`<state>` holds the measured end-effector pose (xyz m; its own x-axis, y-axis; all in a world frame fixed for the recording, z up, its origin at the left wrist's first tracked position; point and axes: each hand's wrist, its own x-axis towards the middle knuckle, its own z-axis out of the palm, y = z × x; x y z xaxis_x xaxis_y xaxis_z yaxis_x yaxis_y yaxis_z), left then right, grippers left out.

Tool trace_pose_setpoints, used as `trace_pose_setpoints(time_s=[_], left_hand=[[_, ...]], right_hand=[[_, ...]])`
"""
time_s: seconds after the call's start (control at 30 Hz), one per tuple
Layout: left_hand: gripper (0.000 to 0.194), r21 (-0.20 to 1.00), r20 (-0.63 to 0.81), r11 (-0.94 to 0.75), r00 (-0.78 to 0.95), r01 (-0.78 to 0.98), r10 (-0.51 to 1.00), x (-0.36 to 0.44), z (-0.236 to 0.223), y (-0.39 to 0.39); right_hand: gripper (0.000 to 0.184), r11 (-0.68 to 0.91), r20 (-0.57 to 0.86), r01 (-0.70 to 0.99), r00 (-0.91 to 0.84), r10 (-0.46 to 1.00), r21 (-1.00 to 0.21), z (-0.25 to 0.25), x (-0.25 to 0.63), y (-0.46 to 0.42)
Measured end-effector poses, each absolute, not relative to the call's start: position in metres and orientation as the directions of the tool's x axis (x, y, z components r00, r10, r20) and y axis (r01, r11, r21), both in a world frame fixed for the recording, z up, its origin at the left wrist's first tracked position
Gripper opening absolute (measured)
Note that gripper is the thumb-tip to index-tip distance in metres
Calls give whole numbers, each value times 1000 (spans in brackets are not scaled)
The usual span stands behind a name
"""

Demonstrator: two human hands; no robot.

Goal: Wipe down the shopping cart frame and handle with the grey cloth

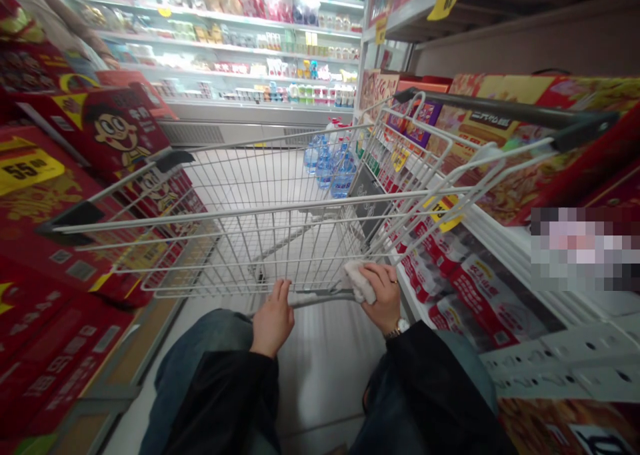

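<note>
A metal wire shopping cart point(280, 208) stands sideways across the aisle in front of me, its dark handle point(505, 110) at the upper right. With fingers curled round the cart's lower frame bar, my left hand point(274, 317) grips it below the basket. My right hand point(383, 295) is closed on a whitish cloth point(359, 280), which presses against the lower edge of the basket near its right end. A watch sits on my right wrist. Both my knees are bent on either side of my arms.
Red stacked cartons point(115, 135) line the left side. On the right, a shelf rack point(500, 241) holds boxes and bagged goods. Large blue water bottles point(330, 165) stand on the floor behind the cart. A lit refrigerated display point(240, 48) spans the back. Someone's arm point(75, 25) shows upper left.
</note>
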<state>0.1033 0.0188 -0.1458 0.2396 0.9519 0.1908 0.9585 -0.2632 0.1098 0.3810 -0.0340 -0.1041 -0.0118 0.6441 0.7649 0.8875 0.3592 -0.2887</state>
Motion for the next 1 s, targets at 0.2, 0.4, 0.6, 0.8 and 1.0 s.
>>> trace_pose_setpoints(time_s=[0.2, 0.4, 0.6, 0.8, 1.0], left_hand=[[59, 109, 184, -256, 234, 960, 955, 101, -146, 19], [57, 67, 207, -261, 242, 963, 948, 96, -146, 20], [56, 83, 224, -244, 220, 966, 949, 93, -141, 19], [53, 84, 210, -210, 188, 974, 959, 85, -133, 18], [53, 119, 147, -141, 123, 983, 981, 80, -126, 18]], right_hand=[[47, 425, 516, 870, -252, 818, -250, -120, 355, -26], [52, 402, 716, 869, -84, 693, -287, -108, 370, -32], [51, 373, 743, 884, -44, 668, -283, -106, 380, -39], [53, 400, 579, 883, -198, 791, -245, -126, 355, -29], [45, 421, 809, 870, -44, 586, -258, -109, 371, -33]])
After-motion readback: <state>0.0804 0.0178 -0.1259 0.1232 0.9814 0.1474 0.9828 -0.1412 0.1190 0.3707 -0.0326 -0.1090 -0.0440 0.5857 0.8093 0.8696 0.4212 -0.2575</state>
